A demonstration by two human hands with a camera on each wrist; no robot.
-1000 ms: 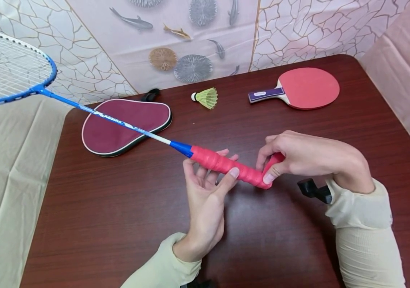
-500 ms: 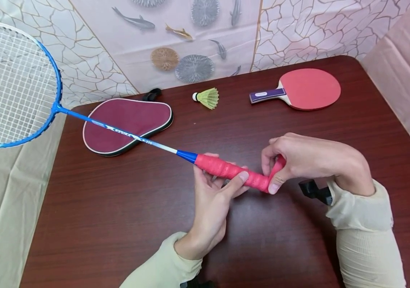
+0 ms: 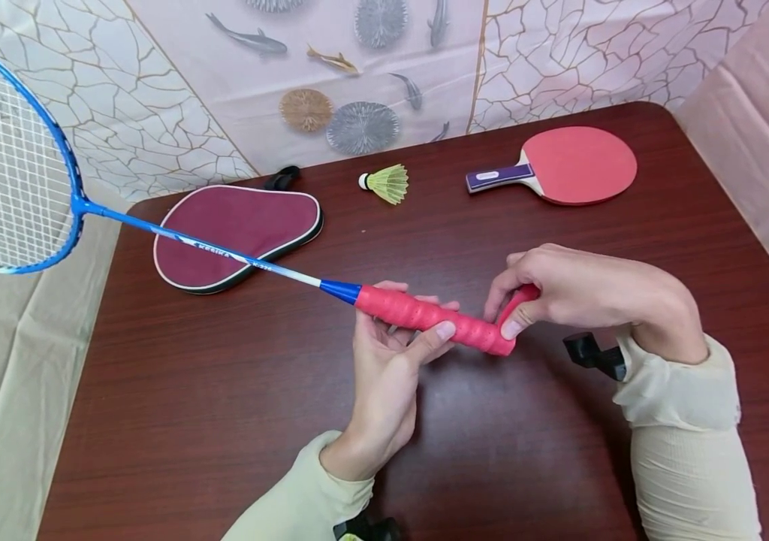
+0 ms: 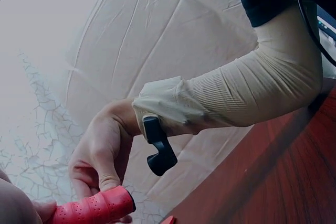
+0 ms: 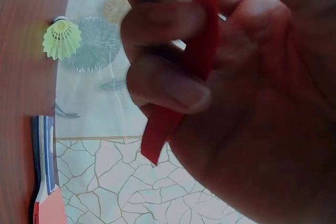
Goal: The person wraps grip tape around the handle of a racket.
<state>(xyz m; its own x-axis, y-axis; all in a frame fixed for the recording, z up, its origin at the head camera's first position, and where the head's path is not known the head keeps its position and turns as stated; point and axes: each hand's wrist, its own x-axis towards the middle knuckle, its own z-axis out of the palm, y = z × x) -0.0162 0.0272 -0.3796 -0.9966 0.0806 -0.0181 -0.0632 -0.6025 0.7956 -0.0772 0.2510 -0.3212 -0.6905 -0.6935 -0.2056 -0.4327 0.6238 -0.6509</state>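
A blue and white badminton racket (image 3: pixel 340 291) slants across the head view, its strung head running off the left edge. My left hand (image 3: pixel 384 383) holds the red-wrapped handle from below, thumb on top. My right hand (image 3: pixel 587 289) is at the butt end, pinching a loose strip of red grip tape (image 3: pixel 518 300) that leads off the handle. In the right wrist view the tape (image 5: pixel 202 51) passes between the curled fingers and palm, and its cut end sticks out below. The left wrist view shows small holes in the ridged red wrap (image 4: pixel 97 208).
On the brown table (image 3: pixel 222 436), a maroon paddle case (image 3: pixel 236 218) lies under the racket shaft. A yellow shuttlecock (image 3: pixel 386 184) and a red table tennis paddle (image 3: pixel 583 165) lie along the back. Patterned cloth (image 3: pixel 188 105) hangs behind.
The racket has rolled, its strings now facing the camera more, and its head is lower. It shifted right, then back left with my left hand. My right hand stays at the butt with the tape.
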